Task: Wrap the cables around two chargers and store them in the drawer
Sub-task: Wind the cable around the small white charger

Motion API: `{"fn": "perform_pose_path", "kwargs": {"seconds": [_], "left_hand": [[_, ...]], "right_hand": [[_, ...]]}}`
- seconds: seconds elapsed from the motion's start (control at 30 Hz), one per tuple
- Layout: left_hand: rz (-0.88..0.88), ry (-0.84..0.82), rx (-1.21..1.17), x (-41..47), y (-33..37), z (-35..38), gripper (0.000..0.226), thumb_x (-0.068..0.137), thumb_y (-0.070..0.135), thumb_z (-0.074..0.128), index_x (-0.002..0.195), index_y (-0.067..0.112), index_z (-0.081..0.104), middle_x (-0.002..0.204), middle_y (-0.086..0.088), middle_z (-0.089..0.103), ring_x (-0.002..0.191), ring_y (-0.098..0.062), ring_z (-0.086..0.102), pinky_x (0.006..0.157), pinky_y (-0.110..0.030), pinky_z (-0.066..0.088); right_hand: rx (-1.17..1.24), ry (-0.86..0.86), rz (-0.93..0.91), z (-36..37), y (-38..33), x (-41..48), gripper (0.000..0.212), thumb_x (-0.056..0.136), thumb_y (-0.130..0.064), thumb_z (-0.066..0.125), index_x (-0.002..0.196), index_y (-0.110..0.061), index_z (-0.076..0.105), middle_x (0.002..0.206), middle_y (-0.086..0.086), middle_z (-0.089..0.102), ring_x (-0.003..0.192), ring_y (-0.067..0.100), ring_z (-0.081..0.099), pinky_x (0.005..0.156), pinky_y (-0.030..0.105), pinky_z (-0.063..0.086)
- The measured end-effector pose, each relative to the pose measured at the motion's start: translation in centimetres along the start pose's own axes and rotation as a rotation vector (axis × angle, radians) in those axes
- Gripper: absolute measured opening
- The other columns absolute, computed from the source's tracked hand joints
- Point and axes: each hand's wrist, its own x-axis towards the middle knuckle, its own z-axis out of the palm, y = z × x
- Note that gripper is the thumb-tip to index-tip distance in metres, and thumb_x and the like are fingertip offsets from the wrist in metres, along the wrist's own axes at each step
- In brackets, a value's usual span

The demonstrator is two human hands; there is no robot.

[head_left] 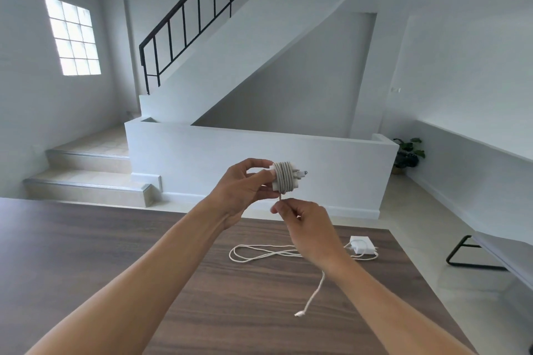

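- Staircase (230,37): one, white, with a black railing, at the back of the room.
- Table (86,253): one, with a dark wood-grain top, filling the foreground. It bears one charger and its cable.
- Window (73,37): one, of glass blocks, on the left wall.
- Potted plant (408,153): one, on the floor at the far right. Green leaves stand in a pot that is barely visible.
- Hands: two, both raised above the far part of the table.
  - The left hand (245,187) grips the first charger, with fingers and thumb curled round its near end.
  - The right hand (308,228) sits just below and to the right of the left hand. Its thumb and forefinger pinch the first cable directly under the charger, and the other fingers are curled in.
- Chargers: two, both white.
  - The first charger (294,181) is held in the air in the left hand, with its plug pointing right.
  - The second charger (362,245) lies on the table, right of the right hand and apart from it.
- Cables: two, both pale and braided.
  - The first cable (283,179) is wound in several close turns round the first charger. Its loose tail shows again under the right wrist and ends in a connector near the table top.
  - The second cable (259,245) lies unwound in loose loops on the table. It runs from the second charger leftward, partly behind the right hand.
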Motion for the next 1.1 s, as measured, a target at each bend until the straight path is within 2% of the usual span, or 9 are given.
{"fn": "perform_pose_path", "kwargs": {"seconds": [0.1,0.17,0.4,0.53,0.77,0.9,0.97,1.03,1.1], "left_hand": [[0.008,0.07,0.155,0.4,-0.5,-0.7,0.02,0.091,0.012,0.066,0.109,0.006,0.06,0.094,-0.021,0.067,0.074,-0.028,0.069,0.084,-0.034,0.059],[0.035,0.075,0.264,0.5,-0.6,-1.0,0.021,0.09,0.014,0.066,0.11,0.008,0.06,0.094,-0.021,0.067,0.075,-0.027,0.07,0.087,-0.036,0.058],[0.119,0.047,0.613,0.0,-1.0,-1.5,0.019,0.09,0.026,0.065,0.106,0.018,0.059,0.09,-0.009,0.071,0.077,-0.023,0.073,0.07,-0.03,0.054],[0.153,-0.054,0.687,-0.8,-1.8,-1.9,0.014,0.087,0.018,0.065,0.101,0.02,0.06,0.086,-0.005,0.066,0.077,-0.025,0.071,0.077,-0.045,0.056],[0.161,-0.249,0.499,-1.9,-0.8,-2.2,0.02,0.09,0.002,0.064,0.108,0.007,0.059,0.089,-0.009,0.062,0.072,-0.015,0.066,0.08,-0.038,0.055],[0.151,-0.306,0.364,-2.6,-0.1,-2.0,0.018,0.09,0.001,0.065,0.106,0.006,0.061,0.087,-0.008,0.06,0.073,-0.016,0.065,0.074,-0.026,0.054],[0.133,-0.319,0.261,-2.7,0.0,-1.9,0.018,0.087,0.008,0.067,0.104,0.008,0.061,0.087,-0.013,0.06,0.073,-0.019,0.065,0.073,-0.026,0.054],[0.099,-0.325,0.131,-2.6,-0.1,-1.8,0.024,0.085,0.011,0.065,0.109,0.008,0.061,0.088,-0.017,0.062,0.075,-0.024,0.064,0.076,-0.03,0.055],[0.067,-0.291,0.02,-2.3,-0.4,-1.8,0.03,0.09,0.006,0.062,0.119,0.011,0.061,0.087,-0.019,0.061,0.076,-0.026,0.065,0.077,-0.032,0.056]], "right_hand": [[-0.213,-0.039,-0.017,-0.9,-0.8,-0.2,0.026,0.097,-0.034,0.049,0.09,-0.024,0.072,0.057,-0.011,0.057,0.05,0.004,0.049,0.056,0.026,0.037],[-0.368,-0.05,-0.037,-1.6,-1.6,-0.2,0.027,0.097,-0.035,0.048,0.091,-0.022,0.072,0.071,-0.007,0.066,0.066,0.016,0.06,0.063,0.029,0.045],[-0.697,-0.122,-0.168,-3.2,-5.1,-0.1,0.031,0.097,-0.038,0.042,0.092,-0.02,0.067,0.088,0.004,0.067,0.08,0.027,0.061,0.069,0.034,0.047],[-0.758,-0.113,-0.215,-4.8,-6.4,1.0,0.03,0.097,-0.039,0.043,0.092,-0.023,0.068,0.097,-0.001,0.07,0.089,0.026,0.062,0.073,0.034,0.046],[-0.543,-0.142,-0.151,-7.0,-5.1,3.9,0.019,0.091,-0.044,0.058,0.089,-0.031,0.072,0.09,-0.013,0.072,0.086,0.015,0.063,0.074,0.032,0.046],[-0.304,-0.148,-0.089,-6.6,-2.4,4.7,0.024,0.088,-0.044,0.061,0.08,-0.026,0.074,0.079,0.003,0.072,0.074,0.031,0.061,0.075,0.042,0.05],[-0.225,-0.158,-0.071,-5.6,-1.1,4.2,0.018,0.09,-0.029,0.062,0.082,-0.019,0.074,0.079,0.012,0.072,0.079,0.038,0.062,0.075,0.043,0.05],[-0.206,-0.163,-0.04,-4.3,-0.2,3.5,0.021,0.089,-0.006,0.057,0.079,-0.016,0.072,0.074,0.009,0.072,0.072,0.033,0.063,0.068,0.034,0.05],[-0.167,-0.147,0.027,-2.8,0.3,2.3,0.032,0.091,-0.006,0.053,0.066,-0.022,0.066,0.053,-0.006,0.061,0.047,0.016,0.051,0.049,0.021,0.038]]}}
